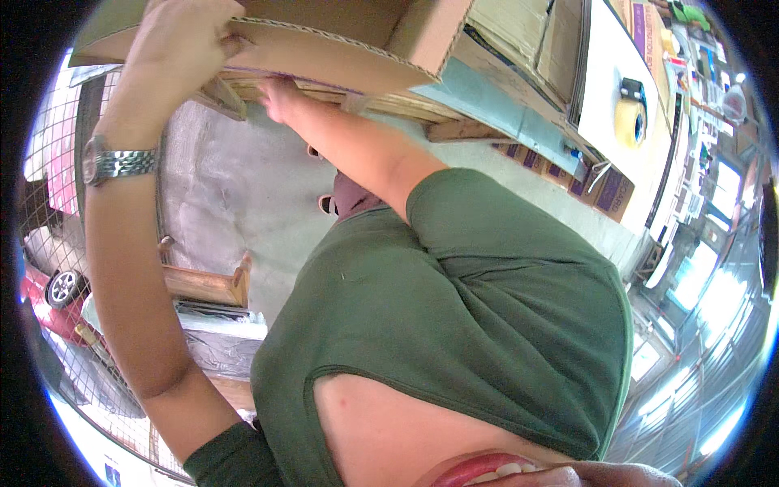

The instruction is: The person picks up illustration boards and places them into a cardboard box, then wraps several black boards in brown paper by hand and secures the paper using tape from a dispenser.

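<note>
An open brown cardboard box [349,53] with a bare corrugated edge fills the top of the view. My left hand [182,45], with a metal-band watch [122,165] at the wrist, is closed over the box's near wall at its left end. Below that wall, my right hand [280,99] reaches in with fingers curled beside a purple-marked edge. The fingertips are partly hidden, and I cannot make out what they grip. Wooden pieces [223,99] lie just under the box.
Flat brown cartons [519,49] are stacked to the right. Beyond them a white tabletop [608,77] carries a roll of yellowish tape [629,122]. Wire mesh [49,154] runs along the left, with a red car [57,304] behind it. A wooden frame [207,284] stands at lower left.
</note>
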Motion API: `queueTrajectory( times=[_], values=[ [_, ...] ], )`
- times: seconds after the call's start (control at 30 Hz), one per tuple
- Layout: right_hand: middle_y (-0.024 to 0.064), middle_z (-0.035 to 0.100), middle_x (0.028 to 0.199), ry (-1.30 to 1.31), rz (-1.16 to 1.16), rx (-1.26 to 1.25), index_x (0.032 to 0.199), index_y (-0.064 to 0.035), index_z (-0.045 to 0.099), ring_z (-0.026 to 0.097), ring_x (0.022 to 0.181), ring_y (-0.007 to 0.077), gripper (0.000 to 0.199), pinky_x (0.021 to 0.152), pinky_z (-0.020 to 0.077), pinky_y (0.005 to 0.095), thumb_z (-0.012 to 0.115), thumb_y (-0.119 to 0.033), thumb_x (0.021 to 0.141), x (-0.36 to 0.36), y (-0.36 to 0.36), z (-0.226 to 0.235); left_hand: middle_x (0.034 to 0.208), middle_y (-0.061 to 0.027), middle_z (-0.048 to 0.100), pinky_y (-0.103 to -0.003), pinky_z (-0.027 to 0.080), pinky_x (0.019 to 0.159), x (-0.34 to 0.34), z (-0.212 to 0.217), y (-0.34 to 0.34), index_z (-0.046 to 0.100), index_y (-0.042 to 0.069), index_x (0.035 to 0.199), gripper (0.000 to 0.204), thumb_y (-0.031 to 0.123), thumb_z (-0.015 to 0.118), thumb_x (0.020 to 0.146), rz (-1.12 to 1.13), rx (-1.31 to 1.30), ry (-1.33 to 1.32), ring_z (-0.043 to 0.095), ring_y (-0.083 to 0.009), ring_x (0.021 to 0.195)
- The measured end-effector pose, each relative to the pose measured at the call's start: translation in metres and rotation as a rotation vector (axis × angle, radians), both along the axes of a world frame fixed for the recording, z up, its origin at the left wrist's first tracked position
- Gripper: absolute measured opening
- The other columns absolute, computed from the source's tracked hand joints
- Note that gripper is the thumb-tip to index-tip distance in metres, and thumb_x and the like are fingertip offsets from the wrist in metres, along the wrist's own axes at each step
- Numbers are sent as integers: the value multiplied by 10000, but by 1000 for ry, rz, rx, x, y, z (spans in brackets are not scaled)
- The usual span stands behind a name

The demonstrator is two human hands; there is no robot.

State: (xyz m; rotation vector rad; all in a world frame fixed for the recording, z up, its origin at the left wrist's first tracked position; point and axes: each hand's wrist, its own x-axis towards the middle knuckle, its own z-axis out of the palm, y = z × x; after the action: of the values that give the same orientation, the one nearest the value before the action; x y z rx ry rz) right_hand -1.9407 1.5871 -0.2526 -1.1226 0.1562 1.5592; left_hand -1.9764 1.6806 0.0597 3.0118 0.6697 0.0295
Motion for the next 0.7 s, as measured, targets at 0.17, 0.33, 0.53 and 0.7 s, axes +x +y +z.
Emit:
queueTrajectory(
  times=[0.17,0.33,0.53,0.7],
  values=[
    [106,410,1372,379,-314,423,1352,-55,300,327,1313,243,565,1078,266,388,414,60,810,-24,37,51,833,-119,645,-450,369,965,4,-1,2,638,58,861,185,172,648,716,-73,37,38,608,-289,870],
    [146,339,1432,314,-10,345,1426,-57,189,309,1334,299,712,1083,252,390,432,92,773,9,-16,44,615,-90,617,-389,392,799,0,6,4,650,112,600,89,186,606,622,-105,76,0,624,-255,654],
    [128,375,1409,179,-164,97,1394,-16,245,342,1313,276,713,1051,294,396,467,84,725,20,5,21,636,-93,625,-399,408,762,-3,17,-5,656,96,627,111,191,603,648,-81,36,-146,633,-248,674],
    [104,415,1390,81,-1,511,1329,-6,337,322,1338,264,676,1087,253,388,433,121,671,20,-10,135,692,-96,653,-445,439,791,-12,20,-3,675,89,670,130,165,578,712,-19,-95,-140,647,-244,726]
  ],
)
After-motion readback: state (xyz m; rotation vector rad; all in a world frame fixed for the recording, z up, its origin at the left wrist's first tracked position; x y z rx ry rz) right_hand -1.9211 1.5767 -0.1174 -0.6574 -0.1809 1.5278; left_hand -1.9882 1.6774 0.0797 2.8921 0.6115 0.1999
